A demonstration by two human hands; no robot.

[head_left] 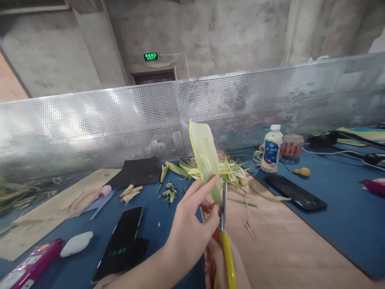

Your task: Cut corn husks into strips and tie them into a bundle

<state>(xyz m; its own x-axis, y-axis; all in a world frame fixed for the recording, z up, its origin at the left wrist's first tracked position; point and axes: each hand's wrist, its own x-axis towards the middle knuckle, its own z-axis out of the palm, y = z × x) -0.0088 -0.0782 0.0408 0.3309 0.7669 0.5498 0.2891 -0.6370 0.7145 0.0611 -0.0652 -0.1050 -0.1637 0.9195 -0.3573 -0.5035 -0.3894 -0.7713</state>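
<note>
So we've got one broad piece of husk-like leaf (205,150) up in our left hand (192,216), standing nearly upright in front of the heap of strips (237,176) and rising above it. It's a nice pale yellow-green, creamier toward the top, with a slightly brighter yellow-green along its left edge. We can see fine lengthwise lines in it, and it curves a bit, with a wide, bluntly cut-looking top and a narrower lower end. Our left grip is a narrow pinch, thumb and fingers holding the leaf near its base. Our right hand (237,263) is lower down, nearer to us than the heap, wrapped round the scissors (229,261), the pair with yellow and red handles. Their blades point up alongside the leaf's right edge with only a slim gap between the tips; we can't tell if the metal touches the leaf. The heap itself is a tangle of green and cream strips, partly on a wood-toned board (279,241) that stretches toward us. Left of the heap sit some little green sprigs (169,193), then a few pale stubby bundles (131,194) further left. Right of it stands a white-capped bottle (271,151).
</note>
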